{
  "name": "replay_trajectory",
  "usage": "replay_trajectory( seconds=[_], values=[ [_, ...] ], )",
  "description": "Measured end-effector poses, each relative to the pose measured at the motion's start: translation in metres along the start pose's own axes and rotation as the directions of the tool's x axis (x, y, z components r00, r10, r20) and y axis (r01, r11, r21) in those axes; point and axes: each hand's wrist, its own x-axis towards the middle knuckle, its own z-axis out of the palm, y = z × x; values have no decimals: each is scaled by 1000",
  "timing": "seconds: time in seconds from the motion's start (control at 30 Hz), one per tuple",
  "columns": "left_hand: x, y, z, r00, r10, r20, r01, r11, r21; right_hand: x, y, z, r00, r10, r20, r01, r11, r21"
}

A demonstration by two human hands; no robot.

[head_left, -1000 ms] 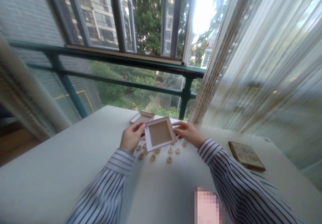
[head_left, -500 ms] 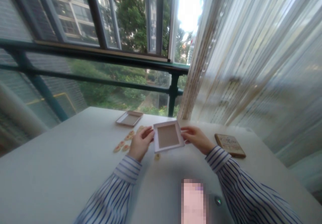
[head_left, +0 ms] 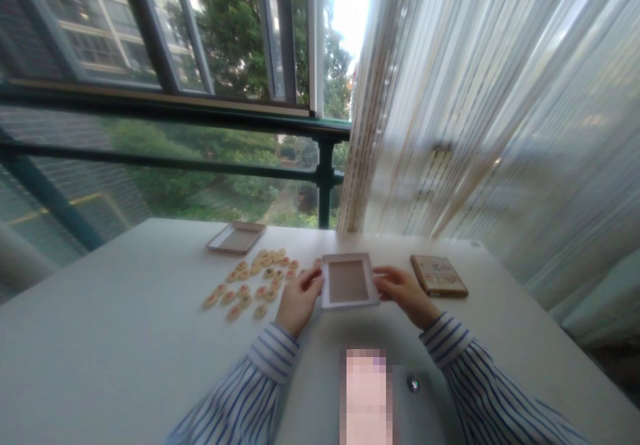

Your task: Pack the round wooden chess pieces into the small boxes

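Between my hands is a shallow square box (head_left: 349,282) with white inner walls and a brown bottom, its open side facing me. My left hand (head_left: 301,296) grips its left edge, fingers closed on it. My right hand (head_left: 404,293) holds the opposite edge. Just left of my left hand, many round wooden game pieces (head_left: 243,290), some with red and some with dark marks, lie spread on the white table (head_left: 125,338).
A second shallow tray-like box part (head_left: 237,238) lies near the table's far edge. On the right rests a flat brown box with writing (head_left: 440,276). A small shiny round object (head_left: 413,384) is near me, beside a pixelated patch. Railing and curtain stand behind.
The box has shifted right and looks more level, with both hands still on it. More of the round pieces now show left of my left hand. The view has turned slightly.
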Motion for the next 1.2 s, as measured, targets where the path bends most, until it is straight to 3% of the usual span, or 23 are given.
replay_trajectory(
  seconds=[0.2,0.47,0.67,0.9,1.1,1.2],
  values=[
    [-9,-12,15,995,-32,98,26,998,60,-14,21,-15,998,41,-45,-39,998,54],
    [-21,-17,21,985,30,172,-71,970,233,-20,47,-21,994,36,-104,-39,999,-25],
    [-30,-22,24,980,3,198,-56,964,262,-25,55,-20,993,-45,-109,24,982,-190],
    [-30,-28,20,975,42,220,-110,946,306,-33,54,-13,979,-155,-131,82,893,-442],
    [-32,-23,22,953,96,287,-196,918,344,-33,57,-12,964,-231,-131,122,823,-555],
    [-33,-24,22,964,93,251,-184,911,369,-34,56,-12,961,-242,-135,120,803,-584]
  ],
)
